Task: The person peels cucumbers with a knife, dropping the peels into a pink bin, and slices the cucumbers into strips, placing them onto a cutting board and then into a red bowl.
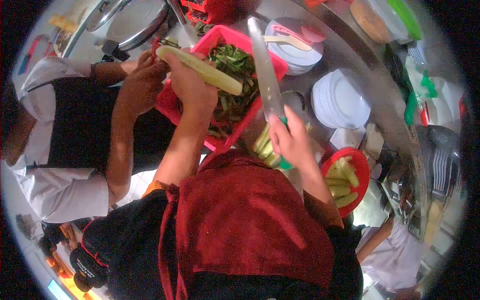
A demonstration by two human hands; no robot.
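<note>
My left hand (192, 82) is closed around a long peeled cucumber (210, 72), which lies slantwise over a pink crate (236, 131). Dark green peelings (235, 60) fill much of that crate. In my right hand (292, 137) is a large knife (267, 75), its blade upright and pointing away from me, beside the crate's right wall. Part of a green handle shows at my fingers. Pale cucumber pieces (265, 145) lie just left of my right hand. A red bowl (366, 172) with more peeled cucumbers (342, 175) stands right of my forearm.
Close on the left, a co-worker's hands (142, 82) are near the crate's left side, partly hidden. Stacks of white plates (345, 100) stand on the metal counter (305, 92). Another person's white sleeve (392, 255) shows at lower right. Forks (440, 170) lie far right.
</note>
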